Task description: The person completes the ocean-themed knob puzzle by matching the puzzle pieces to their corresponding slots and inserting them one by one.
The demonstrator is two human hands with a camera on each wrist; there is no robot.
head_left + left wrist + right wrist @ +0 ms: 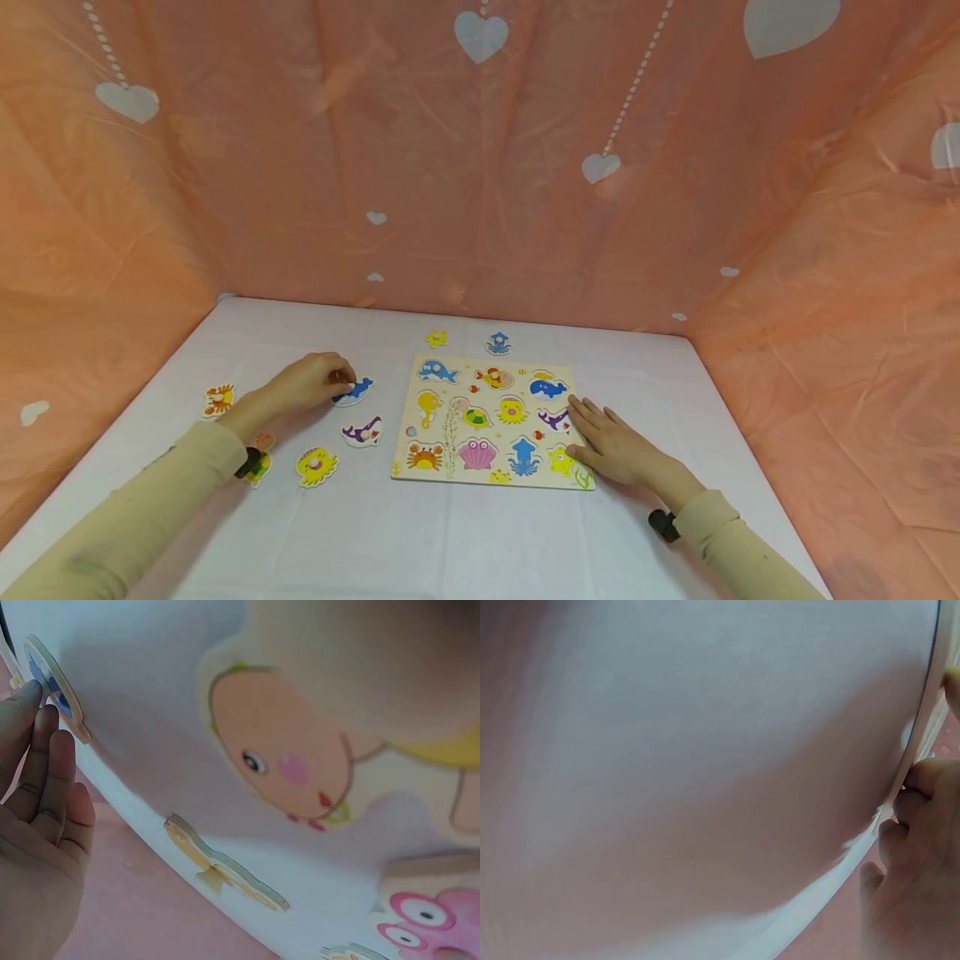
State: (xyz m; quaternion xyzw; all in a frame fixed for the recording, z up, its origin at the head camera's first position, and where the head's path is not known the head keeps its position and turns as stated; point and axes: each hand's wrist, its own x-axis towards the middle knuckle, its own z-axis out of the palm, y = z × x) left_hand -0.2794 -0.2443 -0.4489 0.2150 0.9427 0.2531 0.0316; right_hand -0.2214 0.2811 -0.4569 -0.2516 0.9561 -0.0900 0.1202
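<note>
My left hand (pixel 307 387) pinches the blue whale puzzle piece (pixel 358 392) at the left of the table; in the left wrist view the thumb and fingertips meet at the tilted piece (pixel 56 686). A purple-and-white sea-animal piece (pixel 363 432) and a yellow octopus piece (pixel 316 467) lie near that hand. At the middle lies a cream sea-animal puzzle board (pixel 405 467). My right hand (pixel 618 446) rests on its right edge with fingers extended. In the right wrist view the fingers (pixel 911 806) are at the board's edge, partly cut off.
A crab piece (pixel 219 401) and a turtle piece (pixel 261 462), partly covered by the left wrist, lie further left. A pink shell piece (pixel 442 915) shows in the left wrist view. Beyond the board are a yellow starfish piece (pixel 436 338) and a blue squid piece (pixel 498 343).
</note>
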